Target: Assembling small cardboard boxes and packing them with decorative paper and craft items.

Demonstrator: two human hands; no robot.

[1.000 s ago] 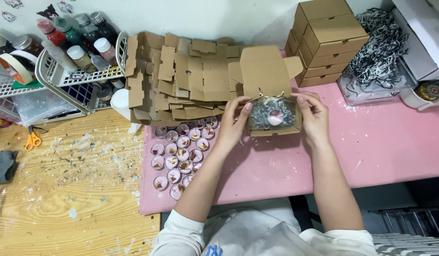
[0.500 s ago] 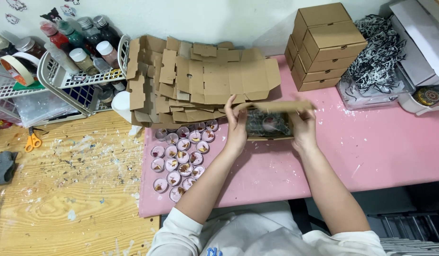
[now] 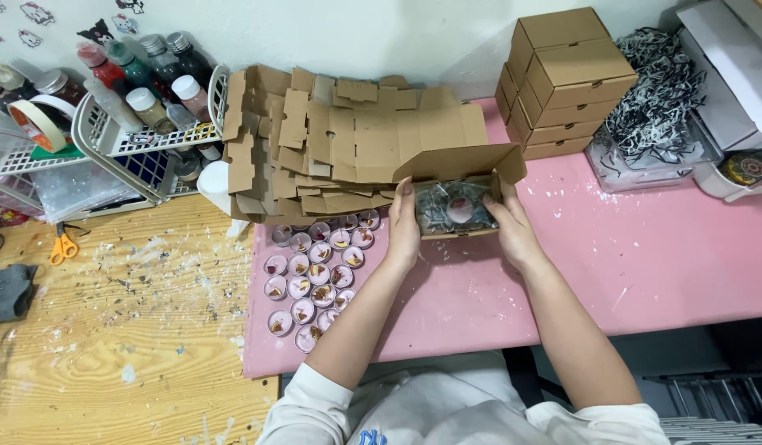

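Observation:
A small brown cardboard box (image 3: 457,165) rests on the pink mat (image 3: 645,264), its lid half lowered. Inside I see grey shredded paper and a small round pink candle (image 3: 460,209). My left hand (image 3: 403,227) grips the box's left side, fingers up along the wall. My right hand (image 3: 513,227) grips its right side. Several small round pink candles (image 3: 315,276) lie in rows on the mat just left of my left hand.
A pile of flat unfolded cardboard boxes (image 3: 331,144) lies behind the box. Stacked closed boxes (image 3: 562,78) stand at the back right, beside a tub of shredded paper (image 3: 657,115). A wire rack with bottles (image 3: 134,107) and orange scissors (image 3: 64,245) are on the left.
The lid, open one second ago, has swung down over the box. Both hands stay on the box's sides, which has shifted a little toward me.

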